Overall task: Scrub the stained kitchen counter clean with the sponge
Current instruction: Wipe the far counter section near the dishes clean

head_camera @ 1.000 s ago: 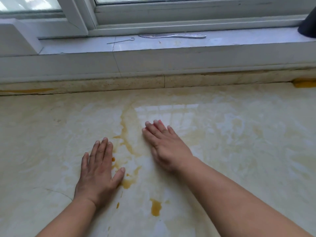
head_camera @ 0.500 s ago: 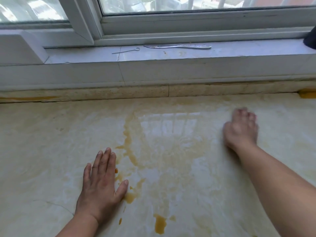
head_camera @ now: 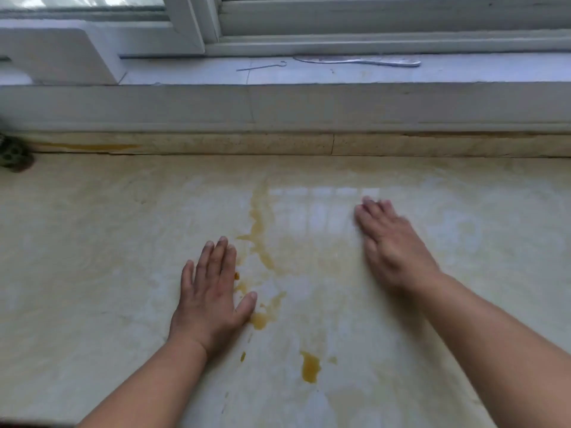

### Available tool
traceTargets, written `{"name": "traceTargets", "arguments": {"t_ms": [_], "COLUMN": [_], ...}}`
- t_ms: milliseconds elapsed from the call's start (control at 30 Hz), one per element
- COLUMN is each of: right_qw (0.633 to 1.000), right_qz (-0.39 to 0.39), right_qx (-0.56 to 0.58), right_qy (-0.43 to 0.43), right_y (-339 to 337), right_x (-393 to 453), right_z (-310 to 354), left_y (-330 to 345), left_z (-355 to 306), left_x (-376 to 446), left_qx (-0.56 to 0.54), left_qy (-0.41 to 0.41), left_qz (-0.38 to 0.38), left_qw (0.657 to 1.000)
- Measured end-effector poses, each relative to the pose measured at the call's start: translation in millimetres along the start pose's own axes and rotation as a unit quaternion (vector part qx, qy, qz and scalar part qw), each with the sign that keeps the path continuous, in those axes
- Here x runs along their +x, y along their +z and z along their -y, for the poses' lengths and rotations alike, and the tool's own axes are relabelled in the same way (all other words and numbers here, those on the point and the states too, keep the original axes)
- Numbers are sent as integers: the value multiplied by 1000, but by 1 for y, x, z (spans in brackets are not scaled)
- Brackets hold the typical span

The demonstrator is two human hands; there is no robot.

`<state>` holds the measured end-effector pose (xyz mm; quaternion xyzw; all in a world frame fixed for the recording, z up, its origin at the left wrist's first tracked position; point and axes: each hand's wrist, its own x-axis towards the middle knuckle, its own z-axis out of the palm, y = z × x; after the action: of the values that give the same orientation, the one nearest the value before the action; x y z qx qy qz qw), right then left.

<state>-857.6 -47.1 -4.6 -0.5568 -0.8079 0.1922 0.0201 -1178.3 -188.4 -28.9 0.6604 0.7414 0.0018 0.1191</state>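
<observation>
The pale marble counter (head_camera: 92,257) carries a wet yellow-brown streak (head_camera: 261,230) down its middle, a small puddle (head_camera: 259,319) and a separate blot (head_camera: 310,370) nearer me. My left hand (head_camera: 213,291) lies flat, palm down, just left of the streak, its thumb touching the puddle. My right hand (head_camera: 392,245) is also flat on the wet, shiny patch to the right of the streak, blurred by motion. No sponge is visible anywhere, and nothing shows under either palm.
A low stone strip (head_camera: 216,143) and a grey window sill (head_camera: 340,97) close off the back of the counter. On the sill lie a flat metal tool (head_camera: 358,60) and a thin wire hook (head_camera: 262,67). A dark round object (head_camera: 12,152) sits at the far left edge.
My right hand swept from beside the streak out to the right, then came back toward the middle. My left hand stayed flat in place. The view shifted slightly.
</observation>
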Motion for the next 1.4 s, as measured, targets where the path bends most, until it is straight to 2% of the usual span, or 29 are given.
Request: {"name": "traceTargets", "arguments": {"t_ms": [100,200,267,333,400,500,633,733,900,1167,1267,1400], "right_qw": [992,975,962,955,958,974,992,997,1000,992,987,990], "right_qz": [-27,-17,-34,-64,-82,-64,-37,-9,27,56,52,48], "right_qx": [-20,-23,-19,1,18,47,41,28,10,-37,-34,-22], "right_qy": [122,222,269,290,274,212,117,66,-1,-111,-146,-128], "right_y": [-8,5,22,35,46,70,100,113,107,105,94,85], "right_x": [-81,-163,-202,-220,-223,-218,-192,-162,-125,-175,-119,-5], "right_z": [-80,-126,-122,-90,-36,64,167,213,227,196,211,239], "left_y": [-6,-9,-11,-15,-20,-26,-26,-21,-12,-9,-9,-10], "left_z": [-3,-3,-2,0,5,22,53,73,82,81,79,81], "left_x": [0,0,1,3,4,0,-19,-30,-31,-33,-34,-33], "left_qx": [9,1,-14,-39,-64,-78,-11,11,7,7,8,-1], "left_qy": [-12,-8,-2,2,12,27,-5,-27,-22,-22,-20,-21], "left_qz": [39,62,76,89,92,79,51,56,46,37,31,23], "left_qw": [999,998,997,995,994,993,999,998,999,999,999,1000]}}
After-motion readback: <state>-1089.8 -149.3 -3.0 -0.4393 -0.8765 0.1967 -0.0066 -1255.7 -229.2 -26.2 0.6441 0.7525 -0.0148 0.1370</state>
